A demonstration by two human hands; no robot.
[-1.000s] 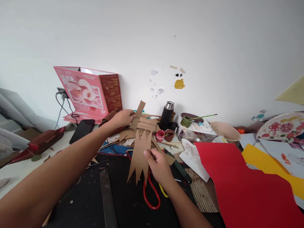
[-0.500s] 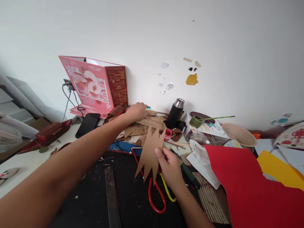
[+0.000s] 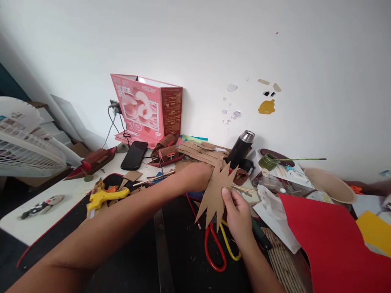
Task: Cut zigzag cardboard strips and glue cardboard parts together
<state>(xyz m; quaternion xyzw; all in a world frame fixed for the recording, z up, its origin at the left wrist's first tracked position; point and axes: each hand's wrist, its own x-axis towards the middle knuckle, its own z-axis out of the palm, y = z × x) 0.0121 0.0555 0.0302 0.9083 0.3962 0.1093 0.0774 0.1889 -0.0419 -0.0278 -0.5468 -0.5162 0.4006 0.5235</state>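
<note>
My right hand [image 3: 240, 213] is closed on a spiky brown cardboard cutout [image 3: 215, 193], thumb on its front face. The cutout is upright, with pointed tips along its top and bottom. My left hand [image 3: 200, 176] is at the cutout's left edge, over the heap of cardboard scraps [image 3: 195, 151]. Its fingers are hidden behind the cutout and a little blurred. Just below lie scissors with one red handle [image 3: 215, 260] and one yellow handle, and a thin red pencil [image 3: 193, 211]. A metal ruler [image 3: 163, 252] rests on the black mat.
A yellow glue gun [image 3: 105, 198] lies at left near a black phone [image 3: 134, 155] and small model boats [image 3: 167, 155]. A pink box [image 3: 143, 108] stands behind. A black flask [image 3: 241, 148], green paint jar [image 3: 269, 162], beige basin [image 3: 332, 185] and red sheet [image 3: 332, 236] are to the right.
My left hand has come back from the far side of the scrap heap to the cutout's left edge. The view has turned left, showing the fan and glue gun. My right hand still holds the cutout.
</note>
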